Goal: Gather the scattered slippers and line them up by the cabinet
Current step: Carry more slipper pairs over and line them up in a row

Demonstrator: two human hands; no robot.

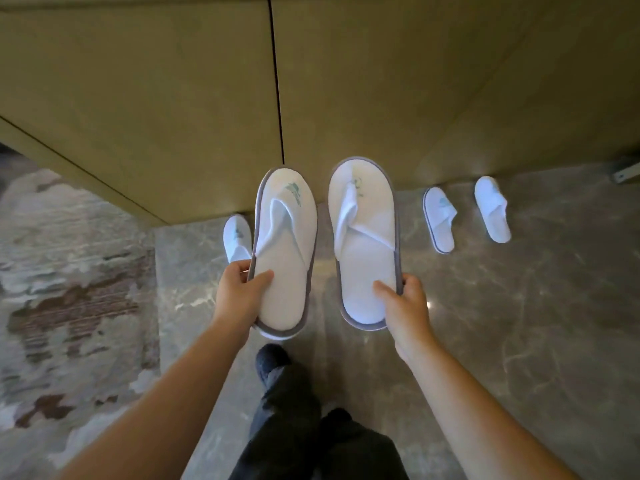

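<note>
I hold two white slippers with grey trim up in the air, toes pointing at the cabinet (173,98). My left hand (239,296) grips the heel side of the left slipper (285,244), thumb on its insole. My right hand (405,306) grips the right slipper (363,244) the same way. On the floor at the cabinet's foot lies a third slipper (235,239), partly hidden behind the one in my left hand. Two more lie to the right, one (439,220) near the cabinet and another (492,209) slightly angled beside it.
The floor under me is grey marble (519,323). A patterned rug (69,289) covers the floor to the left. My legs in dark trousers and a dark foot (272,362) are below the slippers. A small metal fitting (625,174) sits at the far right.
</note>
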